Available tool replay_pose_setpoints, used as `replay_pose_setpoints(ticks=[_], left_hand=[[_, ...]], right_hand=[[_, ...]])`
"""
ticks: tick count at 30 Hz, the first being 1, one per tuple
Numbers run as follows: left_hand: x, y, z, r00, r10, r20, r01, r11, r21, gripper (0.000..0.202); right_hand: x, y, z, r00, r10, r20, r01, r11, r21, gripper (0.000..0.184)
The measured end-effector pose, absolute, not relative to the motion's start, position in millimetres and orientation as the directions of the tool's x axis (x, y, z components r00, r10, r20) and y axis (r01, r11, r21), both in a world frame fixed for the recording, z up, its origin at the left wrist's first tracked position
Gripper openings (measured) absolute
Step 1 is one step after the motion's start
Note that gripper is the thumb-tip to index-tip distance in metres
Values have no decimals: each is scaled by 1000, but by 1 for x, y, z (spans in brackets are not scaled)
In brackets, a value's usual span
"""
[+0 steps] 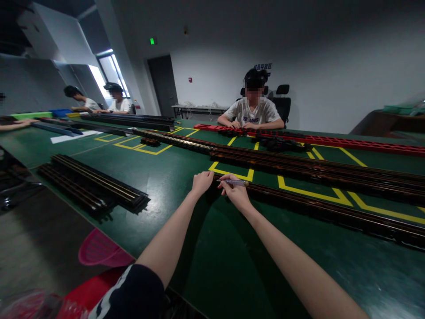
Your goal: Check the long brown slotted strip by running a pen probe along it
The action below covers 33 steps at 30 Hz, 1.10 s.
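Note:
A long dark rail with brownish metal strips (318, 210) lies across the green table, running from my hands to the right edge. At its near-left end, my left hand (202, 182) is closed, fingers curled over the rail's tip. My right hand (235, 193) grips a slim pen-like tool with a see-through purplish handle (237, 182). The tool's thin tip points left toward the rail end, close to my left fingers. Whether the tip touches the rail is too small to tell.
More long rails (282, 166) lie just beyond my hands. Shorter dark rails (96, 179) are stacked at left. Yellow tape (232, 173) marks the green table (159, 248). Opposite, a person (254, 110) works by a red rack (352, 142). A pink basket (99, 250) stands below the edge.

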<state>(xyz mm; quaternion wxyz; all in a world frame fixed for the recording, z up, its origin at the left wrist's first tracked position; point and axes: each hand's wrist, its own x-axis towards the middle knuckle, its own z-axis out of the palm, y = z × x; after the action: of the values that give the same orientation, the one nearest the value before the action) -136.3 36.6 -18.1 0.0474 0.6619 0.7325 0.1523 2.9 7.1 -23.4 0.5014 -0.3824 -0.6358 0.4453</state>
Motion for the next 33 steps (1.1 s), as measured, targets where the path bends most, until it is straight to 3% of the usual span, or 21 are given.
replay_pose_setpoints(ticks=[14, 33], left_hand=[[-136, 37, -18, -126, 982, 140, 958, 83, 274, 45], [-137, 37, -18, -131, 982, 138, 952, 86, 295, 45]], right_hand=[[3, 10, -28, -73, 946, 314, -45, 312, -949, 11], [5, 7, -23, -73, 941, 330, 32, 333, -943, 16]])
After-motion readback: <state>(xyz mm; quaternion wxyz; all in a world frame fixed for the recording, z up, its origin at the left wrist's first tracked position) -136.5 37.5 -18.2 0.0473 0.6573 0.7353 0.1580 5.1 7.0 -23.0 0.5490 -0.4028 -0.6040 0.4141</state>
